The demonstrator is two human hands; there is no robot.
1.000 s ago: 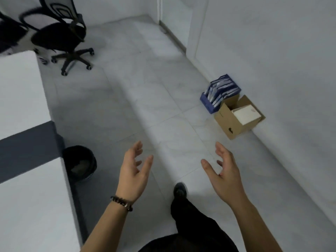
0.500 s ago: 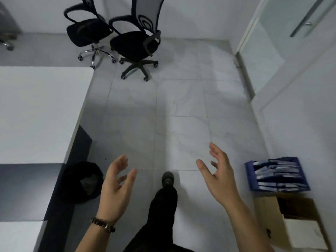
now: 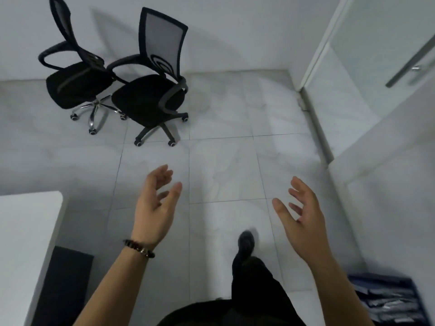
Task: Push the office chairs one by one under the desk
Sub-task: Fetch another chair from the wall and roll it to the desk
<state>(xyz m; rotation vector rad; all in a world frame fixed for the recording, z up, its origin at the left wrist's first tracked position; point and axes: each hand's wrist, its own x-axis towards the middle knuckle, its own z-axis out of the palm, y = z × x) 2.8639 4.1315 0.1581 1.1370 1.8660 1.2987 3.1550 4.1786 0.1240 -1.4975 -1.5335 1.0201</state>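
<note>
This looks like the approach: neither chair is touched yet. My left grip [image 3: 155, 208] and right grip [image 3: 303, 222] are spread and empty above the floor [image 3: 223, 161]. The black-legged chair [image 3: 150, 97] stands nearest, with the chrome-legged chair [image 3: 75, 88] just beside it. Both are well apart from the tabletop [image 3: 26, 231] corner on my left. Next I should take the nearer backrest and roll that chair leftward. The paper tray [image 3: 388, 300] lies at my far right, out of the path.

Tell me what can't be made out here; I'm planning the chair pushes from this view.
Head view only:
- desk: cut off by the left edge; its top hides the space beneath.
- left chair: backrest top cut by the upper edge; partly overlapped by the right chair.
- blue file tray: cut by the bottom corner, blurred.
</note>
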